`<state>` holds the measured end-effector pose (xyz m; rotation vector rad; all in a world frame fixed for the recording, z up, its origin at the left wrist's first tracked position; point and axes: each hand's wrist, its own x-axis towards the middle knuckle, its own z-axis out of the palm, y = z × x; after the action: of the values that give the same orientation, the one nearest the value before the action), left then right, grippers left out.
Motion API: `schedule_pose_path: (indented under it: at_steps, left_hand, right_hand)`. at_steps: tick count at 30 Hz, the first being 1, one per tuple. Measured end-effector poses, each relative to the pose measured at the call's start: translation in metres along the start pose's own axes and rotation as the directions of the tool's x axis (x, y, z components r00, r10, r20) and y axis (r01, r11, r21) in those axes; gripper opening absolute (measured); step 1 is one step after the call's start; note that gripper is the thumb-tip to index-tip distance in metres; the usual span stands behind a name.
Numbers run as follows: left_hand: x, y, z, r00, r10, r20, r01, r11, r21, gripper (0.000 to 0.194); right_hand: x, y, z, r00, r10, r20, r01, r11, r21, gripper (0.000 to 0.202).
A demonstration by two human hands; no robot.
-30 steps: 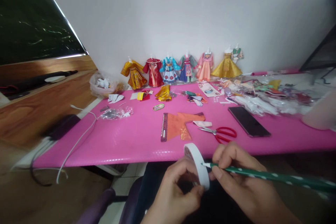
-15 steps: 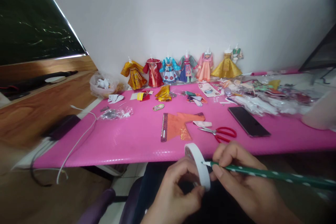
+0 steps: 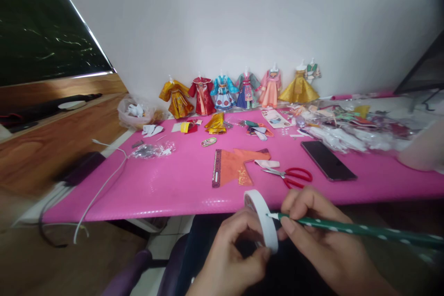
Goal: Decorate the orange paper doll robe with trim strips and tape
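Observation:
Low in front of the table edge, my left hand (image 3: 236,249) grips a roll of white tape (image 3: 264,222), thumb and fingers around its ring. My right hand (image 3: 322,240) is closed on a green pencil with white dots (image 3: 367,231). The pencil's pale tip points left and meets the tape's outer face, or lies very close to it. Beyond the hands, an orange doll-garment piece with dark patterned trim (image 3: 231,166) lies flat on the pink table (image 3: 156,194). Scissors with red handles (image 3: 298,175) rest to its right, beside a small whitish fabric piece (image 3: 268,163).
A black phone (image 3: 328,161) lies right of the scissors. Miniature dresses, one of them blue (image 3: 224,90), stand along the wall. Clear plastic packets (image 3: 342,136) are heaped at the back right. On the left are a white cable (image 3: 104,180) and a plastic bag (image 3: 135,113).

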<state>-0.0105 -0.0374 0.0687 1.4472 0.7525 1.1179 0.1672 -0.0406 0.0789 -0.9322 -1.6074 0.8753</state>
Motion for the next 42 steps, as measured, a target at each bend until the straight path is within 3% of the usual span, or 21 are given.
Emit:
schedule_pose_path:
  at_steps: [13,18,21,23,26,31,36,42]
  left_hand:
    - [-0.002,-0.004,-0.001,0.999,-0.040,-0.025,0.040,0.999,-0.016,0.016]
    - [-0.002,-0.009,-0.006,0.989,-0.136,-0.052,0.113,0.941,-0.318,0.009]
    - [-0.001,-0.012,-0.007,0.984,-0.165,-0.063,0.116,0.872,-0.475,0.016]
    - [0.000,-0.015,-0.007,0.983,-0.165,-0.086,0.099,0.855,-0.510,0.018]
    - [-0.001,-0.020,-0.005,0.978,-0.140,-0.152,0.056,0.886,-0.460,0.017]
    - [-0.003,-0.024,-0.001,0.975,-0.107,-0.192,0.030,0.929,-0.368,0.019]
    - [-0.001,-0.018,0.002,0.976,-0.079,-0.203,-0.001,0.929,-0.370,0.018]
    - [0.000,-0.012,0.003,0.977,-0.074,-0.199,-0.008,0.923,-0.385,0.015]
  right_hand:
    - [0.000,0.002,-0.002,0.999,0.035,-0.017,-0.035,0.999,-0.012,0.016]
    - [0.004,0.001,-0.004,0.988,0.079,-0.132,-0.076,0.997,0.028,0.008]
    - [0.007,0.004,0.000,0.996,0.067,-0.063,-0.061,0.994,0.088,0.016]
    - [0.007,0.004,0.004,0.995,0.099,0.017,-0.100,0.988,0.119,0.010]
    - [0.006,0.002,0.011,0.978,0.180,0.101,-0.198,0.958,0.208,0.014]
    - [0.008,0.004,0.016,0.954,0.274,0.124,-0.301,0.876,0.377,0.019]
    - [0.010,0.010,0.017,0.956,0.274,0.101,-0.286,0.814,0.506,0.026]
    - [0.012,0.011,0.021,0.965,0.257,0.058,-0.249,0.817,0.520,0.030]
